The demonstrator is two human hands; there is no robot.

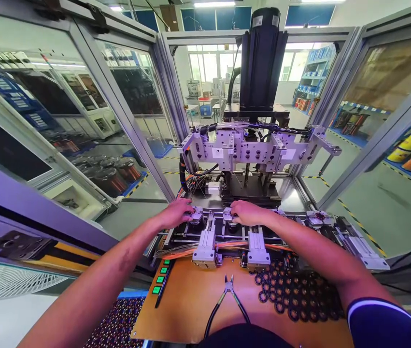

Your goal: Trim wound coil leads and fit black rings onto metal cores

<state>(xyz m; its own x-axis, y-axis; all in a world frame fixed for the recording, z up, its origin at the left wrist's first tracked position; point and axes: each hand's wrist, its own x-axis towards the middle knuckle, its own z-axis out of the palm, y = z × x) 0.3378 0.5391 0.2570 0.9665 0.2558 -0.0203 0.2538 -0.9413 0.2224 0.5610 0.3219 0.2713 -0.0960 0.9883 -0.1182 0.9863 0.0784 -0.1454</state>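
Note:
My left hand (pixel 178 212) reaches to the left clamp fixture (pixel 198 216), its fingers curled at the fixture's near-left side. My right hand (pixel 246 212) is at the neighbouring clamp fixture (pixel 227 214), with thumb and fingers bent down over its right side. Whatever sits between the fingertips of either hand is too small and covered to name. Below the fixtures, two metal slide units (pixel 205 246) point toward me. Diagonal cutters (pixel 229 286) with dark handles lie on the orange-brown board (pixel 187 299), jaws pointing away and apart.
Many small black rings with copper-coloured insides (pixel 295 292) cover the board's right side. Green square buttons (pixel 160 279) line its left. Orange tubes (pixel 179 252) cross behind. A white machine head (pixel 248 150) hangs beyond the hands, under a black motor (pixel 261 63). Another fixture (pixel 320 218) stands right.

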